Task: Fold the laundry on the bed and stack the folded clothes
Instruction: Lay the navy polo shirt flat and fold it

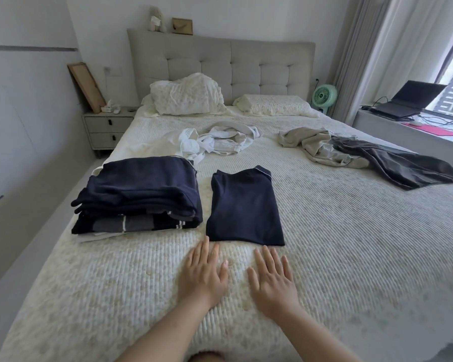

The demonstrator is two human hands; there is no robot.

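A folded navy shirt [243,207] lies flat on the bed [351,244], just beyond my hands. To its left stands a stack of folded dark clothes [139,197]. My left hand [203,270] and my right hand [271,275] are flat with straight fingers on the quilt, just short of the shirt's near edge, holding nothing. Farther back lie a crumpled white garment [220,141], a rumpled beige garment [317,143] and a spread dark grey garment [398,165].
Two pillows [188,95] rest against the padded headboard [220,61]. A nightstand [107,129] stands at the left. A green fan [324,95] and a laptop [411,100] on the window ledge are at the right.
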